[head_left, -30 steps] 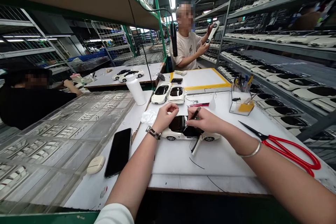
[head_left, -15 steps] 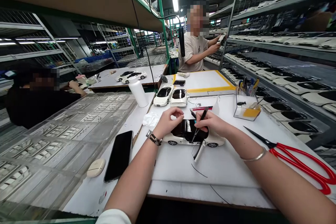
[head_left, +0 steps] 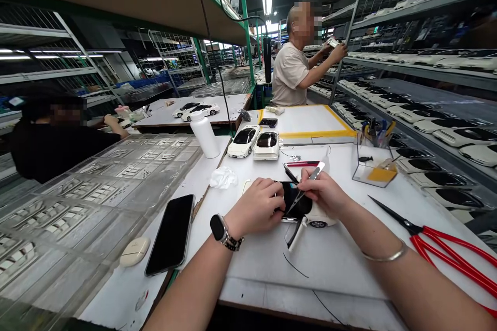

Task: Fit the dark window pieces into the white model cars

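Observation:
A white model car (head_left: 321,213) with black windows lies side-on on the white worktop in front of me. Its door (head_left: 298,235) hangs open toward me. My left hand (head_left: 261,208) is closed over the car's left part, fingers curled at the edge of the door opening; their tips are partly hidden. In my right hand (head_left: 325,190) is a pair of metal tweezers (head_left: 317,170), pinched between thumb and fingers. The tweezers' tips point down into the door opening, close to my left fingertips. A thin black wire (head_left: 295,267) lies on the worktop below the door.
Two white model cars (head_left: 266,146) stand behind. Red-handled scissors (head_left: 423,235) lie right, below a clear pen box (head_left: 373,165). At left are a phone (head_left: 171,235), a white bottle (head_left: 204,137), crumpled tissue (head_left: 223,178) and plastic trays (head_left: 116,186). A co-worker (head_left: 291,70) stands by the shelves.
My left hand has come down and turned over from a raised pinch onto the car's side. The tweezers have tilted in my right hand. The standing co-worker has turned toward the shelves.

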The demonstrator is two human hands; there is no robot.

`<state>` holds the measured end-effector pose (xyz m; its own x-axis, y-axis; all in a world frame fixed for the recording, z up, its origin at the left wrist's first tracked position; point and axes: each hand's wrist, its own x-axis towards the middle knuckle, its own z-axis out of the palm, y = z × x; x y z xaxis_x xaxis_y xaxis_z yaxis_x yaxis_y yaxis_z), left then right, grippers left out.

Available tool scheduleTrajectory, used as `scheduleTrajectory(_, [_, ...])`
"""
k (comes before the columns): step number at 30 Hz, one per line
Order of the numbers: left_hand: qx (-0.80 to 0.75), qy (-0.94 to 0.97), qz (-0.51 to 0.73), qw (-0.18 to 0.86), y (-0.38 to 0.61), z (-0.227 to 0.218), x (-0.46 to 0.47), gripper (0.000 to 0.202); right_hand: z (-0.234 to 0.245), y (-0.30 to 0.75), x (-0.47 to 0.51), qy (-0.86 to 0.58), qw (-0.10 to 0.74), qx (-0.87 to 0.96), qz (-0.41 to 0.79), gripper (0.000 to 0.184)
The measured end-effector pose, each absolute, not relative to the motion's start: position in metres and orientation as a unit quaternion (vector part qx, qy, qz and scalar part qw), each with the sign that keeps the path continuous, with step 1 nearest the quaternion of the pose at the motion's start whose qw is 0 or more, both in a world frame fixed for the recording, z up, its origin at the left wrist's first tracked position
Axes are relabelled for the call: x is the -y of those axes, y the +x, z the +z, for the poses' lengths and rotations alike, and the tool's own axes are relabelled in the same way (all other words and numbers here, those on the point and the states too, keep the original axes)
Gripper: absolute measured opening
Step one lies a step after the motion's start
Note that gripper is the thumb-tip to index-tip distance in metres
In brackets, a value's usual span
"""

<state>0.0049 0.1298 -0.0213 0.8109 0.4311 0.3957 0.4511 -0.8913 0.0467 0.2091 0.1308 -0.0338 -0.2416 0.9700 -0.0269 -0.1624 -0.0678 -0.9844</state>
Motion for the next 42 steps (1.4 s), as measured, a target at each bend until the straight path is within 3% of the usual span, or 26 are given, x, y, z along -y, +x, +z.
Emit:
scheduleTrajectory(6, [0.229, -0.945, -0.231, 0.015, 0.001, -0.016, -0.128, 0.012, -0.029, 0.217, -0.132, -0.44, 0.5, 0.528, 0.528, 0.027])
scheduleTrajectory(11, [0.209, -0.929, -0.305, -0.022, -0.001, -0.016, -0.129, 0.014, -0.021, 0.24, -0.135, -0.542, 0.578, 0.529, 0.305, 0.031])
scheduleTrajectory(15, [0.189, -0.905, -0.376, -0.065, 0.001, -0.016, -0.129, 0.012, -0.023, 0.242, -0.15, -0.621, 0.53, 0.55, 0.176, 0.029])
scheduleTrajectory(23, [0.181, -0.866, -0.446, -0.138, 0.002, -0.018, -0.128, 0.007, -0.033, 0.22, -0.211, -0.674, 0.399, 0.619, 0.054, 0.02])
scheduleTrajectory(42, [0.201, -0.838, -0.469, -0.192, 0.002, -0.021, -0.134, 0.007, -0.062, 0.233, -0.231, -0.693, 0.338, 0.637, 0.021, 0.017])
